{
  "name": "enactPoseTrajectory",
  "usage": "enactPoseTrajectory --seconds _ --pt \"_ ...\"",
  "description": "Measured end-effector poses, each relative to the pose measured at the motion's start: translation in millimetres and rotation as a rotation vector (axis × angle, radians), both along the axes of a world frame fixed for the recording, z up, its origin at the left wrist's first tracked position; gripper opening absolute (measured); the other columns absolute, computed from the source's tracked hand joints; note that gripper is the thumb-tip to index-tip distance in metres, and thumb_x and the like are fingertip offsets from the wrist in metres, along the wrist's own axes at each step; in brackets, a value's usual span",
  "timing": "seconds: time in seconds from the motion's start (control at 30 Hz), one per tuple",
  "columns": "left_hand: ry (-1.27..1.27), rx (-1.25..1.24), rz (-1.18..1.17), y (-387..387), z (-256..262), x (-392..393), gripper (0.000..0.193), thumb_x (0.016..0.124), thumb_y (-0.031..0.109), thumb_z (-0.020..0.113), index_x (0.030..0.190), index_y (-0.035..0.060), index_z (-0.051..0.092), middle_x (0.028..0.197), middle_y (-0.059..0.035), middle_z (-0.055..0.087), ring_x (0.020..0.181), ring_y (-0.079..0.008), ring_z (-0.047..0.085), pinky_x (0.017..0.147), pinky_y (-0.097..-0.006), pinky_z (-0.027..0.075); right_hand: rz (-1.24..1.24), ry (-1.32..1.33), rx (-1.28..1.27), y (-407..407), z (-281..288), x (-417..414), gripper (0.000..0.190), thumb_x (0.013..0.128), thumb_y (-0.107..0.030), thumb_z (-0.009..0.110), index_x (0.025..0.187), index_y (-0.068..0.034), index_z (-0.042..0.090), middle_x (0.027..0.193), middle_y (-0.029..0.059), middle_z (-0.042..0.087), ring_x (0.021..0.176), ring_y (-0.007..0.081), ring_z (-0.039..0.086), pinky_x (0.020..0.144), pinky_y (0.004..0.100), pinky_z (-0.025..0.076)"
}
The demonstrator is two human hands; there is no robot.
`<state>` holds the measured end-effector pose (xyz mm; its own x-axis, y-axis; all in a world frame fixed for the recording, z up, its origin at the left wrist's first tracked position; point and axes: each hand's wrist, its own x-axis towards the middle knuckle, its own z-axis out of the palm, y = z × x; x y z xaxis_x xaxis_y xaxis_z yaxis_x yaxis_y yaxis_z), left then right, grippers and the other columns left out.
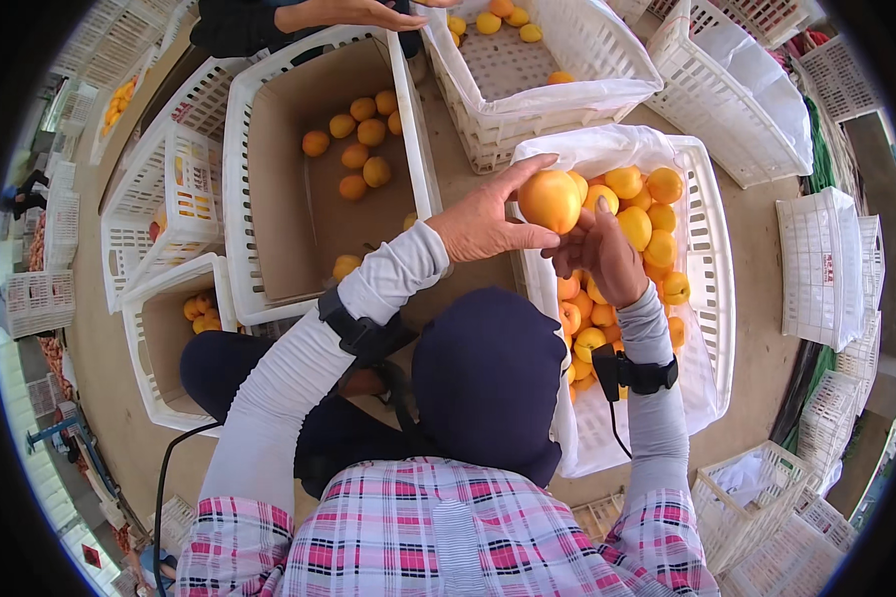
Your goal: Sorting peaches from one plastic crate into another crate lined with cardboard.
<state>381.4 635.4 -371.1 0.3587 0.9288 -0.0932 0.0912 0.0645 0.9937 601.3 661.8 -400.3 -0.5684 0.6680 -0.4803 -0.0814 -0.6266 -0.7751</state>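
Above the near-left rim of a white plastic crate (709, 269), a yellow-orange peach (549, 201) sits between the spread thumb and index finger of my left hand (481, 220). My right hand (605, 257) is just beside it, thumb raised and fingers curled with their tips close to the fruit's lower right side. Whether those tips touch it is hard to tell. Below my hands, many similar peaches (635, 227) fill the crate, which is lined with thin white plastic film (597, 145). My right forearm reaches over part of the fruit.
Left stands a large cardboard-lined crate (284, 224) with several peaches (371, 133). Another person's hand (347, 15) extends over its far side. A film-lined crate (537, 112) stands ahead, a smaller fruit crate (145, 358) at lower left. More crates (821, 269) line the right.
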Motion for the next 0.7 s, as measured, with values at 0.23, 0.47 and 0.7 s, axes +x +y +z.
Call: enactPoseTrajectory --seconds 0.23,0.47,0.7 --pt "-0.693 -0.508 0.264 -8.4 -25.4 -22.8 0.05 0.09 0.042 0.045 0.127 0.0092 0.036 0.113 -0.0138 0.051 0.096 -0.0292 0.058 0.081 -0.037 0.05 0.128 -1.147 1.198 48.2 -72.9 -1.7 0.054 0.076 -0.031 0.063 0.119 -0.006 0.044 0.103 0.0168 0.055 0.081 0.0304 0.06 0.066 0.0364 0.05" --pt "-0.895 -0.483 0.293 -18.3 -42.2 -30.5 0.05 0.09 0.036 0.048 0.129 0.0076 0.032 0.115 -0.0159 0.049 0.099 -0.0298 0.056 0.085 -0.0379 0.049 0.364 -1.449 1.111 60.9 -101.6 -23.8 0.06 0.068 -0.029 0.068 0.118 -0.009 0.041 0.106 0.017 0.05 0.082 0.0356 0.059 0.066 0.0426 0.05" --pt "-0.687 -0.414 0.458 -23.8 -41.9 -36.7 0.043 0.086 0.023 0.056 0.121 0.0052 0.038 0.109 -0.0133 0.052 0.092 -0.0256 0.059 0.081 -0.0335 0.051 -0.157 -0.348 0.312 31.9 -63.0 6.8 0.044 0.079 -0.034 0.062 0.107 -0.003 0.05 0.082 0.0091 0.057 0.069 0.0175 0.057 0.059 0.0323 0.046"
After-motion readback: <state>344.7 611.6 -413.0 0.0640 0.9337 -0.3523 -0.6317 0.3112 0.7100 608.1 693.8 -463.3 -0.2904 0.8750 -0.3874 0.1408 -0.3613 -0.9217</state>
